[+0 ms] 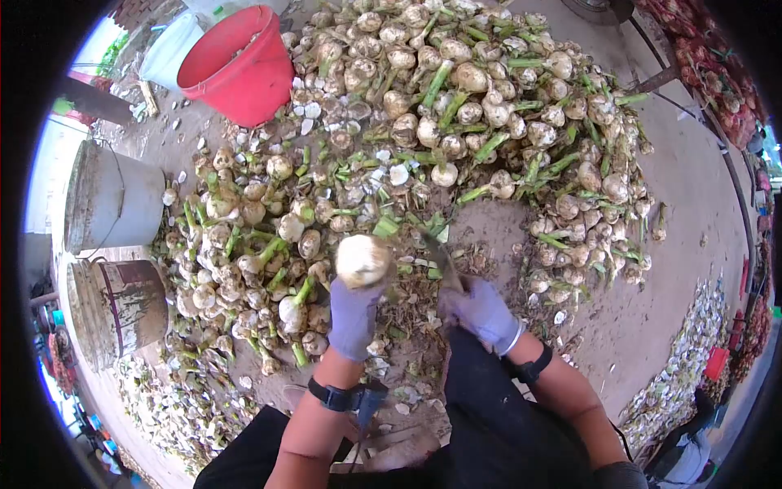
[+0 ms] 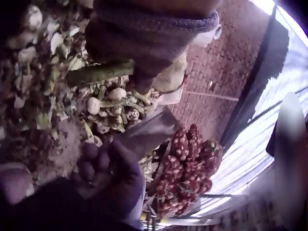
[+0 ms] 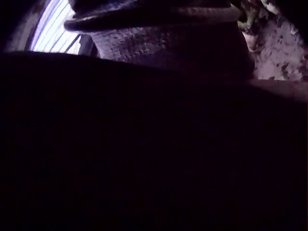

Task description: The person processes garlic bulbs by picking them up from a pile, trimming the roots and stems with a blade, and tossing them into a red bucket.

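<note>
In the head view my gloved left hand (image 1: 354,318) grips a pale garlic bulb (image 1: 362,261), slightly blurred. The left wrist view has the gloved left hand (image 2: 134,48) at the top, with a thick green stem (image 2: 103,72) jutting out on one side and the bulb (image 2: 172,76) on the other. My gloved right hand (image 1: 485,314) holds a knife (image 1: 441,259) by its handle, blade pointing up and away. That broad blade (image 2: 150,132) lies below the bulb in the left wrist view. The glove cuff (image 3: 168,48) tops a mostly dark right wrist view.
A big heap of stemmed garlic (image 1: 472,77) spreads ahead, and a smaller garlic pile (image 1: 244,244) lies to the left. Beyond stand a red bucket (image 1: 240,69) and a white bucket (image 1: 122,200). Cut stems (image 1: 387,226) litter the ground; red net sacks (image 1: 709,65) line the right.
</note>
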